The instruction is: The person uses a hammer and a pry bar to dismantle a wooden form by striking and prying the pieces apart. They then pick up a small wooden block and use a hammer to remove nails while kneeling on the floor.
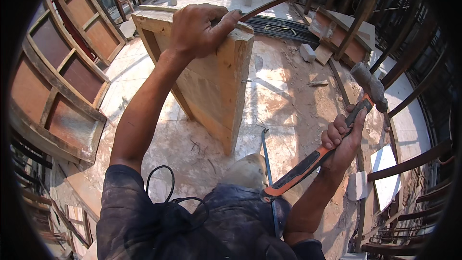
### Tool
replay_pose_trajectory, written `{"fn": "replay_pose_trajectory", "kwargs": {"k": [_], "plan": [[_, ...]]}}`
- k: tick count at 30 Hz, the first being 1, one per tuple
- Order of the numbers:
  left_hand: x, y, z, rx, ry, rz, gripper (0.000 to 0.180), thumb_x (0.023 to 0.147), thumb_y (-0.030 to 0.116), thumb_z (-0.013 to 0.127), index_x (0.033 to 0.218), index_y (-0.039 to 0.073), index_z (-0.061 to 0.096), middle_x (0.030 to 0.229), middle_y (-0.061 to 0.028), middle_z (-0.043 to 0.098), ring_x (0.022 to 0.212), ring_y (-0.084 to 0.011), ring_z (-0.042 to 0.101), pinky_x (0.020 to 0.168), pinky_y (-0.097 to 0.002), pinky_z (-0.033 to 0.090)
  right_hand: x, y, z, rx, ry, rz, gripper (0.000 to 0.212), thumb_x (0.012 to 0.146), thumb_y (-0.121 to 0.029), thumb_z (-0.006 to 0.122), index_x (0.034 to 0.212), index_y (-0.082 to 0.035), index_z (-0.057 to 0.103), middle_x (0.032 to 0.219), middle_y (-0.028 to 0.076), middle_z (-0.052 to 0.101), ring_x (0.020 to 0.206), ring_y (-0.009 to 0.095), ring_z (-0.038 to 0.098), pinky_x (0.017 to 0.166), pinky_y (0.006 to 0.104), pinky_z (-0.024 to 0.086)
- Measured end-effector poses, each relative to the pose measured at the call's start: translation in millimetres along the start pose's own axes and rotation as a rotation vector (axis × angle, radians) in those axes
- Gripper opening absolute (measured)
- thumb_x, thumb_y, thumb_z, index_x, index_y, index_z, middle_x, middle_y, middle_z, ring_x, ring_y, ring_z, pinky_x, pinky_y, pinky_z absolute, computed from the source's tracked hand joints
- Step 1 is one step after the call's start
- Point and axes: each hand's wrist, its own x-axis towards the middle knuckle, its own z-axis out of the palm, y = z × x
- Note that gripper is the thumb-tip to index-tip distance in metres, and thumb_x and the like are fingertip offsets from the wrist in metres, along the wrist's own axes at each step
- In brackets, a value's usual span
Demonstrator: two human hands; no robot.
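Panel, position: the wooden panel (204, 84) stands on the floor (274, 101) in front of the person, top edge uppermost, one narrow side turned to the person's right.
Hammer to panel: the head of the hammer (298, 176) is well apart from the panel, out to its right; from where I stand, the panel's right-hand top corner lies to the left of the right fingers.
Nearer hand: the left – it already touches the panel, close to that corner.
Hammer, long axis: slanting, butt low and left near the lap, head high and right.
Left hand (198, 31): fingers clamped over the top edge, thumb laid toward the corner; the fingertips on the far side are hidden, so I cannot tell how deep they reach.
Left arm: stretched forward, elbow lightly bent, wrist above the edge.
Right hand (345, 137): fingers wrapped round the black-and-orange handle, nearer the head than the butt.
Right arm: forearm angled up and outward – the fist held clear of the panel.
Surroundings: a thin blue bar (267, 156) with a hooked end beside the knee; framed boards (72, 79) standing at left.
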Motion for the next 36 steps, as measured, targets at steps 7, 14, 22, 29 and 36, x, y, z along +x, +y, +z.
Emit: {"fn": "replay_pose_trajectory", "kwargs": {"k": [7,14,22,29,36], "plan": [[16,-19,10,0.028,-0.116,-0.085,0.053,0.094,0.057,0.056,0.091,0.01,0.081,0.07,-0.0135,0.07,0.067,-0.0347,0.068,0.065,-0.0459,0.051,-48,64,-5,-0.333,-0.492,0.855,0.037,0.109,-0.045,0.048,0.113,-0.008,0.051,0.061,-0.002,0.037,0.041,0.004,0.031,0.036,0.0211,0.027],[7,-34,-7,-0.08,-0.208,0.094,0.065,0.084,0.073,0.065,0.099,0.011,0.078,0.085,-0.0103,0.074,0.08,-0.0323,0.073,0.072,-0.0414,0.056,-20,9,-11,-0.16,-0.231,0.405,0.039,0.109,-0.047,0.046,0.116,-0.009,0.05,0.063,-0.005,0.036,0.041,0.002,0.034,0.033,0.0189,0.033],[-7,-22,7,0.103,0.032,0.261,0.074,0.08,0.077,0.065,0.104,0.007,0.075,0.098,-0.0117,0.075,0.087,-0.0323,0.074,0.076,-0.0402,0.058,-27,59,19,-0.209,-0.178,0.428,0.036,0.109,-0.048,0.046,0.11,-0.012,0.052,0.063,-0.005,0.034,0.042,0.002,0.031,0.034,0.0198,0.03],[-20,-60,-14,-0.068,0.117,0.34,0.064,0.078,0.067,0.074,0.094,0.006,0.076,0.083,-0.0106,0.072,0.075,-0.029,0.072,0.068,-0.0381,0.056,-43,74,9,-0.338,-0.371,0.713,0.039,0.108,-0.048,0.05,0.109,-0.009,0.052,0.062,-0.001,0.042,0.042,0.006,0.037,0.036,0.0238,0.032],[-21,-58,-18,-0.09,0.144,0.316,0.058,0.076,0.062,0.077,0.093,0.007,0.076,0.083,-0.011,0.072,0.075,-0.0297,0.071,0.068,-0.0379,0.056,2,38,23,-0.056,-0.039,0.132,0.038,0.109,-0.05,0.045,0.108,-0.013,0.051,0.064,-0.006,0.032,0.04,0.001,0.031,0.031,0.0185,0.031]]}}
